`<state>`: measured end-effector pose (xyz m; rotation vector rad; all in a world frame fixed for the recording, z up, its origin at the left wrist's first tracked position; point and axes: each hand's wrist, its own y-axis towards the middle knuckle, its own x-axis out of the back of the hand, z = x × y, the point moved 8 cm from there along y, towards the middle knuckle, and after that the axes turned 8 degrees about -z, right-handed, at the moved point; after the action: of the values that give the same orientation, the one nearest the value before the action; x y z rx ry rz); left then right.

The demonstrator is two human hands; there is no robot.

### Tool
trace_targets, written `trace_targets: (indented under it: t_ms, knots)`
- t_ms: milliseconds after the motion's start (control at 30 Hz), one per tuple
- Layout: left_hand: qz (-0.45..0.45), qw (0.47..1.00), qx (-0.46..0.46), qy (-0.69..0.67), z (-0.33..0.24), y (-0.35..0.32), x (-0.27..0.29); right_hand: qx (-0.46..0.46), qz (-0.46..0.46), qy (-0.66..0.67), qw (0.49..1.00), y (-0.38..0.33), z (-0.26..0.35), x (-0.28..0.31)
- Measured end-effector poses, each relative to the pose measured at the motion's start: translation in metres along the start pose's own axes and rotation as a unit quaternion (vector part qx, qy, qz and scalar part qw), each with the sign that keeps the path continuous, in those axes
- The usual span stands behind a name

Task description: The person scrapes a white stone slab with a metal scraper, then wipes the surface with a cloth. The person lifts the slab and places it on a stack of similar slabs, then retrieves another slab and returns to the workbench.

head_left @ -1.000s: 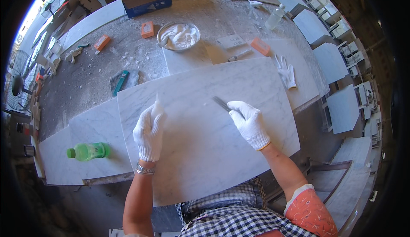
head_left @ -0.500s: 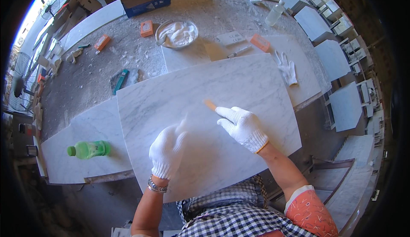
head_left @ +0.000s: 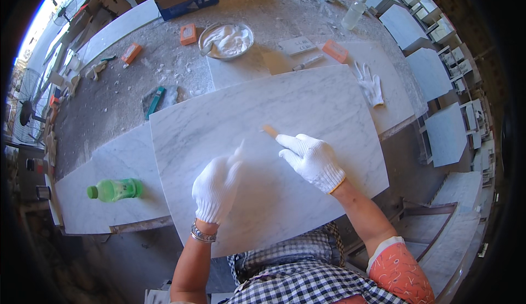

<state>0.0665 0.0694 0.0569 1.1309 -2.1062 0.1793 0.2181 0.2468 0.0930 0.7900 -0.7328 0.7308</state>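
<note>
A large white marble slab (head_left: 307,101) with grey veining lies in front of me, under both hands. My right hand (head_left: 312,160), in a white knitted glove, is closed on a small flat tan piece (head_left: 269,131) that sticks out past its fingertips over the slab's middle. My left hand (head_left: 217,186), gloved likewise, is closed lower left on the slab. A pale, blurred tip shows at its fingers, and I cannot make out whether it is a thing or a glove finger. The two hands are apart.
Beyond the slab stand a metal bowl (head_left: 204,51) of white paste, orange boxes (head_left: 188,34) and a blue cardboard box (head_left: 190,9). A green bottle (head_left: 116,190) lies left, a teal cutter (head_left: 156,101) far left. A loose glove (head_left: 371,86) and clear bottle (head_left: 353,15) are at right.
The hands stay nearly where they were; the left has moved very slightly up and to the right. The right keeps its hold on the tan piece. The whole view has shifted a little.
</note>
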Motion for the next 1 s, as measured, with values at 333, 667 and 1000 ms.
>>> trace_targets:
  t_ms: [333,667,1000]
  knots:
    - [0.02,1.0,0.008,0.02,-0.005,0.003,-0.004,-0.005,0.006,-0.015,1.0,-0.001,0.005,0.001]
    - [0.02,0.999,-0.008,0.029,-0.013,0.007,-0.004,-0.013,0.032,-0.023,0.999,0.0,0.003,-0.001]
    - [0.032,0.997,-0.05,0.045,-0.02,0.015,-0.01,0.003,0.009,-0.022,1.0,0.001,0.002,0.001]
